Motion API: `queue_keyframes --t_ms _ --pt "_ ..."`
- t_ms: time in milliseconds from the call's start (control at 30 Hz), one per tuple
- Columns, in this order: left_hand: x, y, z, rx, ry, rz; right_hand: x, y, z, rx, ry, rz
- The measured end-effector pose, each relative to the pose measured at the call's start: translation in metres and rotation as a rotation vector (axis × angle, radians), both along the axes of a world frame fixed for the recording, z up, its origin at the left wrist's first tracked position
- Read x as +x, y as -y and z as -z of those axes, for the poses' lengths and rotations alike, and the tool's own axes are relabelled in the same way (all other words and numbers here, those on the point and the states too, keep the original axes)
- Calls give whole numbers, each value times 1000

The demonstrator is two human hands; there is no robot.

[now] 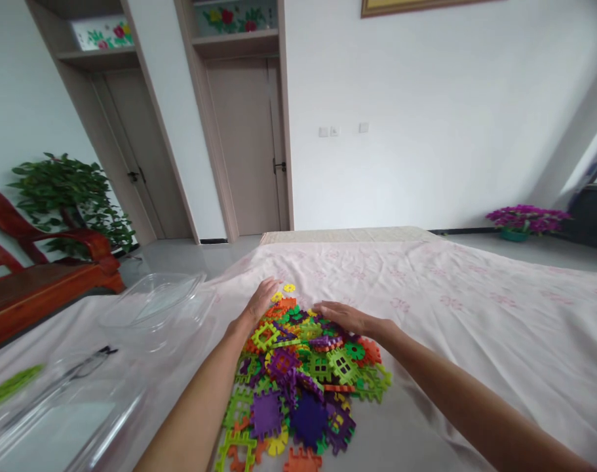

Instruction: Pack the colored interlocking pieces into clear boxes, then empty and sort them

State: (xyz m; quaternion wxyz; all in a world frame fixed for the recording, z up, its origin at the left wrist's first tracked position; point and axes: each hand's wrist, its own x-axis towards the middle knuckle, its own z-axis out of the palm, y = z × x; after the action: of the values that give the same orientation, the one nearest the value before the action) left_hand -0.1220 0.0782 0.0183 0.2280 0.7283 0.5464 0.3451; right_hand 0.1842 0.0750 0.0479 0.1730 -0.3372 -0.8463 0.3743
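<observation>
A heap of colourful plastic interlocking building pieces lies in front of me, in purple, green, orange and yellow. Square plates, window-like frames and small notched discs are mixed together in it. My left hand rests along the far left edge of the heap, fingers stretched out, beside a yellow disc. Across from it, my right hand lies over the far right part of the heap with its fingers extended flat. Neither hand visibly grips a piece. Some pieces under the right hand are hidden.
The heap lies on a pale pink flowered cloth. To the left stand a clear plastic container and another clear plastic box or lid, with a green piece near it. A wooden chair is beyond.
</observation>
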Motion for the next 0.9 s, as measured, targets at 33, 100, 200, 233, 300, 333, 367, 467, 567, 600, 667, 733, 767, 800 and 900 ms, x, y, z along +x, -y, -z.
queue_keyframes --t_ms 33,100,200,233,300,333,367,467,567,600,667,733,767,800,900 --pt "-2 -9 0 -17 0 -6 2 9 -1 -5 -9 -31" --pt "-1 -25 2 -76 0 5 6 21 -4 -24 -23 -83" --pt "9 -38 4 -185 12 57 13 24 -3 5 -16 -53" --pt "14 -38 3 -214 21 82 16 21 -1 36 -5 -8" --pt "23 -33 1 -256 54 149 21 15 4 88 28 82" --pt "27 -27 -2 -273 78 187 22 14 7 101 44 107" --pt "31 -21 -4 -293 107 225 22 14 9 103 53 111" --pt "45 4 -11 -375 193 333 15 23 12 94 3 81" --pt "58 28 -18 -472 342 411 5 41 8 90 -90 102" --pt "60 34 -22 -498 419 420 4 46 6 77 -108 116" --pt "60 45 -30 -480 533 387 6 54 2 38 -119 139" --pt "52 58 -40 -338 485 294 17 58 0 20 -108 190" --pt "45 65 -44 -241 407 237 24 59 -1 31 -99 225" --pt "36 74 -47 -158 311 189 32 60 -1 51 -87 257" --pt "7 106 -43 -74 83 109 51 63 3 93 -43 302"
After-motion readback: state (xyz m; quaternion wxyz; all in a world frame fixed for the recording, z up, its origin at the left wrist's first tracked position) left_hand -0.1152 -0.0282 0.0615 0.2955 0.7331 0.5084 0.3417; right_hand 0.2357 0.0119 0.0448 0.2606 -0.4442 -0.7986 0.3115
